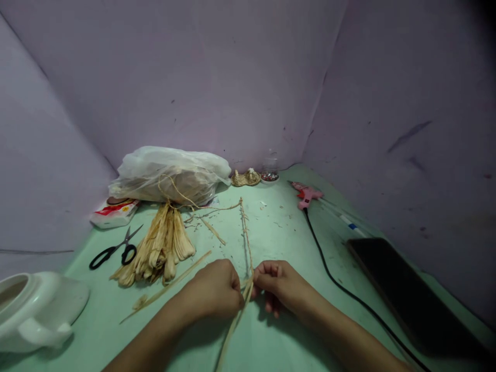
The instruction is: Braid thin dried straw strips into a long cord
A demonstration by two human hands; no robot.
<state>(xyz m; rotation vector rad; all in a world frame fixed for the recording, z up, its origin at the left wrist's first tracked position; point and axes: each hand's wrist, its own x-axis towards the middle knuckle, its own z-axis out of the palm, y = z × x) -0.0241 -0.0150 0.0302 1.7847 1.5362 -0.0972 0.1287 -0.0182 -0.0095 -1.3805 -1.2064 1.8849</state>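
A thin twisted cord of dried plant fibre (246, 232) runs down the table toward me and ends between my hands. My left hand (220, 289) is closed on the fibre strands at the cord's lower end. My right hand (277, 284) pinches the cord's end from the other side, thumb against forefinger. Loose pale strands (231, 333) hang from between the hands toward the near edge. From its far end the cord bends left toward a bundle of dried fibre strips (163, 245). A single loose strip (170, 287) lies left of my left hand.
Black-handled scissors (116, 250) lie left of the bundle. Behind are a white plastic bag (170, 168), a small box (114, 213), a woven piece (246, 178) and a clear container (269, 173). To the right lie a pink glue gun (308, 195) with a black cable and a dark flat slab (406, 289). A white ceramic vessel (42, 310) stands left.
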